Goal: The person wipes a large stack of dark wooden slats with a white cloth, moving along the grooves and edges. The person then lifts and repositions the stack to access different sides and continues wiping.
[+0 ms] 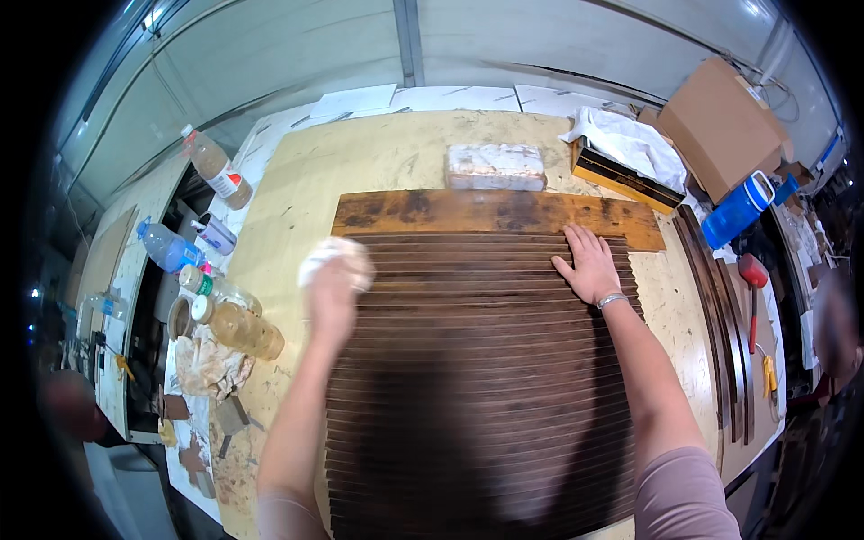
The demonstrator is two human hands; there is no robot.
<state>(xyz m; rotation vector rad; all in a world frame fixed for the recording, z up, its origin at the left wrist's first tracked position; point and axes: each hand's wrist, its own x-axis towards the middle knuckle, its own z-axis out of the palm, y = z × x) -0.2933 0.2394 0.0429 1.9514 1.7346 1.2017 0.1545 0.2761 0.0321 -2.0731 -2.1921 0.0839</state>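
Dark brown wooden strips [486,337] lie side by side in a wide stack before me, with a stained wooden board [450,212] across their far end. My left hand [331,292], smeared by motion, grips a white cloth [335,263] at the far left corner of the strips. Palm down, my right hand [589,266] rests on the strips near their far right corner, fingers spread and holding nothing. A wrapped white block [495,166] sits just beyond the board. My head's shadow falls over the near strips.
Several plastic bottles [238,328] and a stained rag [212,367] line the left side. At the back right are a black box with white cloth [625,171] and a cardboard box [724,126]. On the right lie a blue bottle [738,211], long dark strips [720,333] and a red mallet [752,272].
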